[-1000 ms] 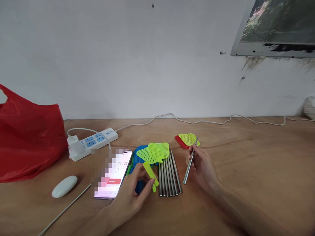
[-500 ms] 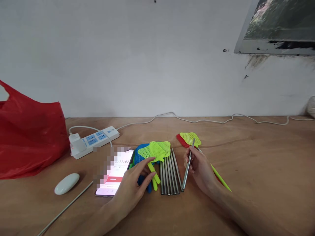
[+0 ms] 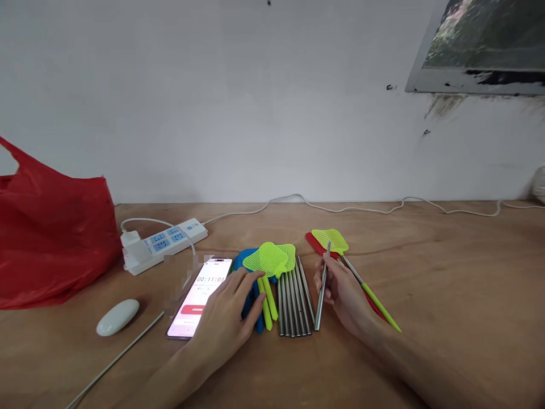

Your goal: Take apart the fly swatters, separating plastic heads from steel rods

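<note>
My right hand (image 3: 343, 287) pinches a metal rod (image 3: 322, 292), held at a slant with its lower end near the table. To its left, several similar metal rods (image 3: 293, 312) lie side by side. My left hand (image 3: 232, 307) has thumb and forefinger apart, its fingertips at the yellow-green handles (image 3: 269, 301); whether they press on them is hard to tell. Above these lie yellow-green mesh swatter heads (image 3: 268, 258), overlapping blue mesh heads (image 3: 240, 260) partly hidden by my hand. Beyond my right hand rests a yellow-green fly swatter (image 3: 374, 301) over a red fly swatter (image 3: 314, 244).
A lit phone (image 3: 200, 295) showing a timer lies left of my left hand. Farther left are a white power strip (image 3: 170, 247), a white oval object (image 3: 118, 317) and a red plastic bag (image 3: 55, 244). A white cable (image 3: 340, 211) runs along the wall.
The upper yellow-green head and its handle have turned, so the two handles now lie nearly parallel. My right hand and its rod have shifted slightly left and toward me.
</note>
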`<state>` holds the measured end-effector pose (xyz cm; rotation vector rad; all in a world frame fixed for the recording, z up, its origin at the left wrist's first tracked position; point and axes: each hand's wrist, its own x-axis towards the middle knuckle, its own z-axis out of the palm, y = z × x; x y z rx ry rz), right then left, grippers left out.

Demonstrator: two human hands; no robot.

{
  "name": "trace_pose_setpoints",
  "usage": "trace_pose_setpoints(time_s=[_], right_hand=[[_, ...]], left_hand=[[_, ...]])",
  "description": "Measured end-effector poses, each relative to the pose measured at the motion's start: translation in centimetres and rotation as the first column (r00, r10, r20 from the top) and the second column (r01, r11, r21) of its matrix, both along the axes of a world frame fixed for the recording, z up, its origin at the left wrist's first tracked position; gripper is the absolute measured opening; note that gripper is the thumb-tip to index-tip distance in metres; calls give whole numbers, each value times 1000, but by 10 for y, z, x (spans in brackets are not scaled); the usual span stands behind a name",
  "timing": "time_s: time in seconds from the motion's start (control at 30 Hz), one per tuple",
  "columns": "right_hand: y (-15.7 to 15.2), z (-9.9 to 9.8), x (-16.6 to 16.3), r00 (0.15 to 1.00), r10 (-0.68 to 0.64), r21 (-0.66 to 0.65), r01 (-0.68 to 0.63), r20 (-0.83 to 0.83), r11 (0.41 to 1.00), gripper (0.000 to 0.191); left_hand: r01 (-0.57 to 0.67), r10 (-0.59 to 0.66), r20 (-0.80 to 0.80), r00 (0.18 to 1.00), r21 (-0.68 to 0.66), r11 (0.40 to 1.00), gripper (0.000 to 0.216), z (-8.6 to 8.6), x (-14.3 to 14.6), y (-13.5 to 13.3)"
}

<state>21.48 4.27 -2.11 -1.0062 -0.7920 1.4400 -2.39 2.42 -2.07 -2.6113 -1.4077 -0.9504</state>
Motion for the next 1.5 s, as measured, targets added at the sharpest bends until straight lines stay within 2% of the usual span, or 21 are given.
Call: trace_pose_setpoints(time_s=[0.17, 0.37, 0.47, 0.53, 0.63, 0.73, 0.87, 1.0, 1.07, 1.23, 1.4, 1.5], right_hand=[[-2, 0, -2, 995, 50, -21, -49, 82, 999, 43], [0, -2, -1, 988, 133, -32, -131, 73, 991, 36], [2, -3, 0, 976, 179, 7, -181, 126, 983, 37], [5, -3, 2, 948, 265, 38, -276, 175, 960, 41], [7, -2, 5, 858, 434, 32, -459, 275, 888, 46], [7, -1, 6, 784, 500, -26, -529, 367, 848, 48], [4, -2, 5, 781, 452, -32, -488, 431, 872, 48], [4, -4, 7, 759, 352, 12, -428, 548, 904, 45], [6, -5, 9, 737, 263, 67, -384, 622, 921, 42], [8, -7, 12, 605, 42, 242, -381, 795, 892, 30], [12, -2, 7, 487, -2, 239, -427, 873, 872, 23], [22, 7, 2, 396, -55, 252, -467, 917, 847, 32]], left_hand=[[183, -183, -41, 982, -3, 983, 26, 0, 4, -2], [281, -282, -37, 959, -31, 959, 20, 4, 6, -4], [288, -287, 39, 957, -14, 957, 20, 6, 6, -5], [275, -273, 80, 959, -9, 962, 18, 7, 6, -4], [226, -223, 107, 969, -13, 974, 18, 7, 4, -3], [173, -169, 128, 977, -17, 985, 19, 5, 2, -2], [152, -150, 111, 982, -5, 988, 20, 4, 1, 0], [216, -215, 56, 975, -3, 976, 18, 4, 2, -1], [250, -250, 26, 968, -6, 968, 17, 4, 3, -3], [291, -291, 13, 957, -11, 957, 16, 4, 5, -3], [290, -290, 9, 957, -9, 957, 17, 4, 4, -4], [289, -289, 7, 957, -9, 957, 18, 5, 4, -4]])
